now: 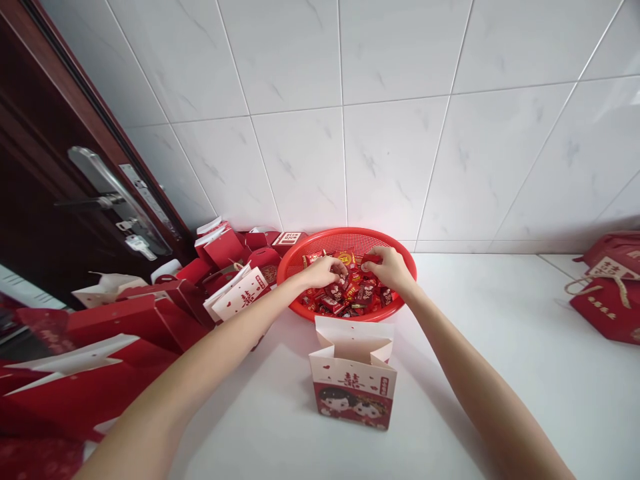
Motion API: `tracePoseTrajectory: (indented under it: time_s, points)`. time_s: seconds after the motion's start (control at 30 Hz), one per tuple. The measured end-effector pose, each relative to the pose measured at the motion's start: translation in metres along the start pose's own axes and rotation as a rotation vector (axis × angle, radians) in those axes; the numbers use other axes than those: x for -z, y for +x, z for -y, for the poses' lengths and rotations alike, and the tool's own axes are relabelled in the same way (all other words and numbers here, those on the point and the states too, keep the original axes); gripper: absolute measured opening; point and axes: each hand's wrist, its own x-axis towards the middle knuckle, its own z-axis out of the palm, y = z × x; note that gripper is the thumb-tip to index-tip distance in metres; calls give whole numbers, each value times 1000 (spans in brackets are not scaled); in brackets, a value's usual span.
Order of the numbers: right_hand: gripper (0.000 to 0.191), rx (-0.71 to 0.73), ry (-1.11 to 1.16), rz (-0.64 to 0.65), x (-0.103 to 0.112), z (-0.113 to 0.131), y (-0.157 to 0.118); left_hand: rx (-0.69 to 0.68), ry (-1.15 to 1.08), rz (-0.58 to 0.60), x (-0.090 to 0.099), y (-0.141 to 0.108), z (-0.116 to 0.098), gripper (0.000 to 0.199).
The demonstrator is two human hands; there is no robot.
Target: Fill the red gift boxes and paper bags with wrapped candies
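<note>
Both my hands reach into a red plastic basket (345, 233) of wrapped candies (363, 293). On the left side, my left hand (323, 272) has its fingers curled together over the pile; what they pinch is too small to make out. My right hand (393, 268), at the basket's right side, pinches a red-wrapped candy (371, 259) between thumb and fingers. In front of the basket, between my forearms, a cream and red paper gift bag (353, 393) stands upright with its top open and two cartoon faces on its front.
Several red and cream gift bags (123, 320) crowd the left of the white tabletop (500, 320), some under my left forearm. A filled red bag with a string bow (607, 300) sits at the right. Behind is a tiled wall (390, 160); a dark door (45, 167) stands at left.
</note>
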Motion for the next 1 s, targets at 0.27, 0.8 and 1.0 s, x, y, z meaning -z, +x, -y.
tracePoseTrajectory:
  time_s: [0.27, 0.8, 1.0]
  points:
    - [10, -6, -15, 1, 1, 4, -2, -45, -81, -83, 2, 0, 3, 37]
    - [11, -12, 10, -24, 2, 2, -1, -90, -74, -254, 6, 4, 7, 30]
    - [11, 9, 23, -33, 2, 2, -1, -93, -97, -213, 4, 3, 6, 29]
